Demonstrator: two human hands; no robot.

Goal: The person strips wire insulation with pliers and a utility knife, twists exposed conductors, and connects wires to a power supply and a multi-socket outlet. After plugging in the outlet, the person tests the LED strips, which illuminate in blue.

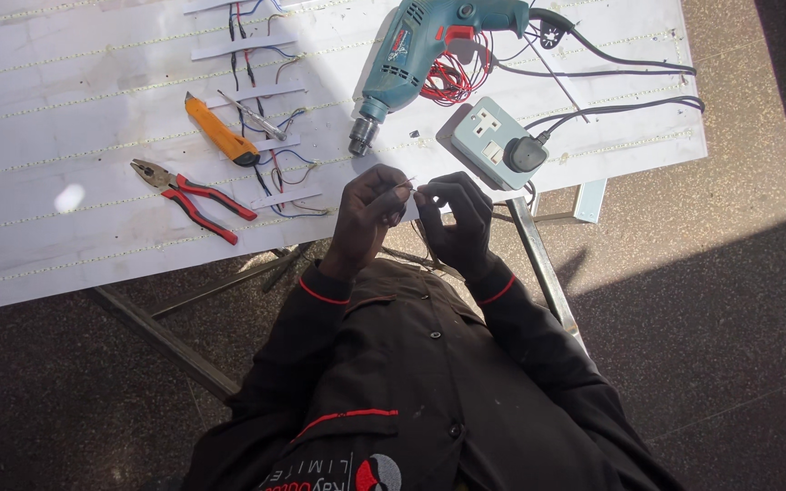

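Thin wire is pinched between left hand and right hand, fingertips closed on it, with several wired strips lying beyond the grip, pliers unused.

A thin, short, pale wire piece is pinched between both hands' fingers, just off the worktop's near edge.

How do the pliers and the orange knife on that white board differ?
The pliers have red-and-black handles spread apart, with bare metal jaws pointing left; the orange utility knife is one straight body with a dark end. The pliers lie nearer the person; the knife lies farther up the white board. Both rest flat, untouched, left of the hands.
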